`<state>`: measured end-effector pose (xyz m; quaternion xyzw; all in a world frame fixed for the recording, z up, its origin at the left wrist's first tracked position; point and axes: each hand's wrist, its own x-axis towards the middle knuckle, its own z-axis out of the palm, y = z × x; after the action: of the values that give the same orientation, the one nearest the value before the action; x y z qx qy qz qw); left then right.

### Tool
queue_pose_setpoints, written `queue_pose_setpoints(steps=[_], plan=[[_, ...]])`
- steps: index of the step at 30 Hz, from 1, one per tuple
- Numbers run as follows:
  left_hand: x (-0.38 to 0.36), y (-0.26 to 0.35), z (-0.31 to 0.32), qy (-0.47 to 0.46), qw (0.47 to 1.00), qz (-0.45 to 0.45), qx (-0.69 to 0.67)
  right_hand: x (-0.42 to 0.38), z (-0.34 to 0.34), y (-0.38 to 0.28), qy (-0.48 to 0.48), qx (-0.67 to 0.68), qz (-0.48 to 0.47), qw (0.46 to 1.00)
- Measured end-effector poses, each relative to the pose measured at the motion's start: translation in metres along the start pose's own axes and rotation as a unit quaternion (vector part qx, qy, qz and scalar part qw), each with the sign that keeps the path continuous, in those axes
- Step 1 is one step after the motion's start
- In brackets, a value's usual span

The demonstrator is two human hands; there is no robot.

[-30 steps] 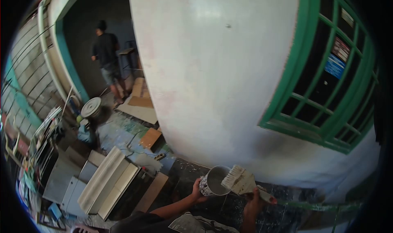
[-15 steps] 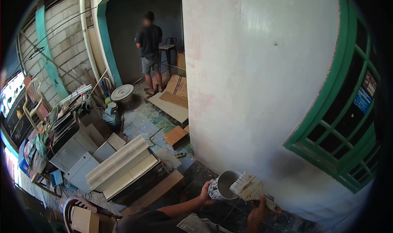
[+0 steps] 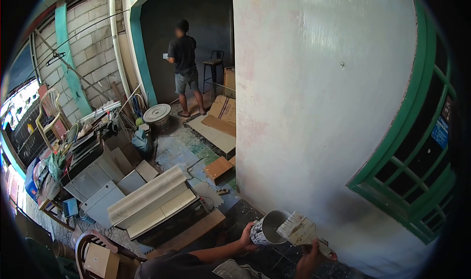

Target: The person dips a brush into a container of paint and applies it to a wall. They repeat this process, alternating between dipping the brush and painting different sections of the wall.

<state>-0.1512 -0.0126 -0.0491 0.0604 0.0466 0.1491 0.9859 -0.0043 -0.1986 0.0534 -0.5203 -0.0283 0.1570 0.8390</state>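
Observation:
My left hand (image 3: pixel 248 238) is wrapped round the side of a paint can (image 3: pixel 269 234), its outside dark-lettered and streaked with white. The can tilts so its mouth faces up toward me. In my right hand (image 3: pixel 308 259) is a wide paintbrush (image 3: pixel 300 230), gripped by its handle, with pale, paint-caked bristles pointing to the left. The bristles overlap the can's right rim in this view. Close beyond both hands rises a whitewashed wall (image 3: pixel 314 122) with faint pink patches.
A green-framed window (image 3: pixel 392 181) is at the right. Behind the wall's left edge a person (image 3: pixel 185 58) stands near a stool (image 3: pixel 214 63). Stacked panels (image 3: pixel 152 200), a chair (image 3: pixel 93 244) with a box and piled clutter fill the left. A lidded bucket (image 3: pixel 157 113) stands farther back.
The scene has shifted right and slightly down in view. The far person has turned somewhat, and a pale item now shows at their hand. My hands still hold the can and brush.

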Motion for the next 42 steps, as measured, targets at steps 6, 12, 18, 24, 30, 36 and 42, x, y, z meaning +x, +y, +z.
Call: queue_pose_setpoints(steps=[6,12,18,24,30,36,42], plan=[[0.005,0.015,-0.005,0.041,0.999,0.010,0.008,0.002,-0.003,0.015,-0.044,-0.074,-0.034,0.996],[0.010,0.050,-0.011,-0.003,1.000,0.003,-0.016,0.006,0.050,0.013,0.002,-0.011,0.022,1.000],[0.019,0.101,-0.008,0.000,1.000,0.019,-0.007,0.007,0.115,0.020,-0.032,0.043,0.036,0.998],[0.032,0.155,-0.009,0.041,0.998,0.052,0.008,0.037,0.169,0.022,-0.083,0.084,0.066,0.991],[0.026,0.213,-0.002,0.076,0.993,0.081,0.045,0.098,0.245,-0.003,-0.119,0.044,-0.039,0.991],[0.000,0.277,-0.017,0.060,0.992,0.098,0.046,0.144,0.363,-0.034,-0.196,-0.202,-0.343,0.896],[-0.026,0.318,-0.023,0.074,0.987,0.144,0.021,0.143,0.464,-0.051,-0.371,-0.393,-0.519,0.662]])
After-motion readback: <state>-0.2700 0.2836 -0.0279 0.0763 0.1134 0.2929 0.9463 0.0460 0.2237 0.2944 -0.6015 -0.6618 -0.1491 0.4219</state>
